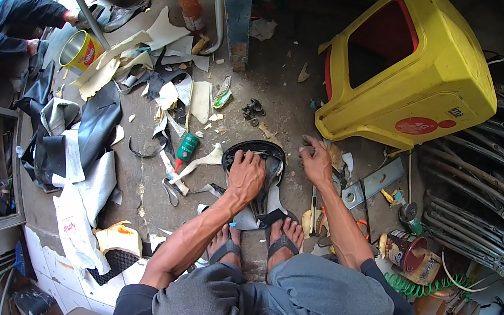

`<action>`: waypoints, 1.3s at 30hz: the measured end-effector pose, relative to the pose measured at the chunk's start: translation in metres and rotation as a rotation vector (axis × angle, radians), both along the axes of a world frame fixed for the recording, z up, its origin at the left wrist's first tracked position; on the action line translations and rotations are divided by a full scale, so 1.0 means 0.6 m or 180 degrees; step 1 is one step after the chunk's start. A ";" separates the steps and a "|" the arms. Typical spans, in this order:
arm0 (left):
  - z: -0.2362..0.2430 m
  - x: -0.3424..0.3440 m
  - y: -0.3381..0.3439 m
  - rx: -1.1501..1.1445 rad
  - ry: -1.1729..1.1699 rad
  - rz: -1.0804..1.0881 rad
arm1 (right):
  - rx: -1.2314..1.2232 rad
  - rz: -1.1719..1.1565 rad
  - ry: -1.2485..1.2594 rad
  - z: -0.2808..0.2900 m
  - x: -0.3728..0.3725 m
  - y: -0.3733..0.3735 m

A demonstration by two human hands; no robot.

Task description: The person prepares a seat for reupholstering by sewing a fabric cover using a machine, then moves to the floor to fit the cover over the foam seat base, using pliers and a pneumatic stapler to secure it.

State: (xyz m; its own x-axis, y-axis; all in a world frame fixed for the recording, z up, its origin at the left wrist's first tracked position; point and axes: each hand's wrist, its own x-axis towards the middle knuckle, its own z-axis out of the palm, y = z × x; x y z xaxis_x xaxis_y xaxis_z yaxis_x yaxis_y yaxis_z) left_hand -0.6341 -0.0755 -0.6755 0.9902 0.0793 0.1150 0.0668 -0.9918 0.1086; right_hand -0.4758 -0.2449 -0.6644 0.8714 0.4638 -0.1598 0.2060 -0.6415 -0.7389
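Observation:
On the floor between my feet lies a black, hollow saddle-shaped shell (275,179) with a raised rim; it looks like an upturned seat base. My left hand (246,174) reaches over its left side, fingers bent down into the hollow and closed on it. Pale material shows under its lower end. Just right of the shell, my right hand (315,160) is raised with curled fingers; whatever they hold, if anything, is too small to make out. A green bottle with a red nozzle (185,149) lies left of the shell.
Sheet scraps (201,102) litter the floor ahead; black and white sheets (77,144) are piled left. A tipped yellow plastic bin (408,92) stands right, beside metal tubes (482,214). A metal post (242,15) rises ahead. Another person's hands (34,45) are at far left.

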 end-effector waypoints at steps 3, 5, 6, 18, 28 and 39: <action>0.033 0.017 0.009 -0.0183 0.0097 0.0116 | -0.0094 -0.0051 0.0188 0.007 -0.006 -0.012; 0.067 0.039 0.026 -0.0907 -0.0177 0.0490 | 0.0051 -0.0082 0.0266 0.002 -0.011 -0.025; 0.083 0.054 0.042 -0.1349 -0.0170 0.0618 | 0.0052 -0.0081 0.0270 0.003 -0.016 -0.024; 0.031 -0.062 0.056 -0.2128 -0.1002 0.2263 | 0.0330 -0.0026 0.1267 -0.005 -0.114 -0.029; 0.120 -0.072 0.037 -0.4530 0.0354 0.2934 | -0.0450 0.0049 0.0733 0.000 -0.101 0.003; 0.199 -0.082 0.041 -0.1372 0.0810 -0.1020 | -0.0802 0.0948 0.1238 0.076 -0.066 -0.006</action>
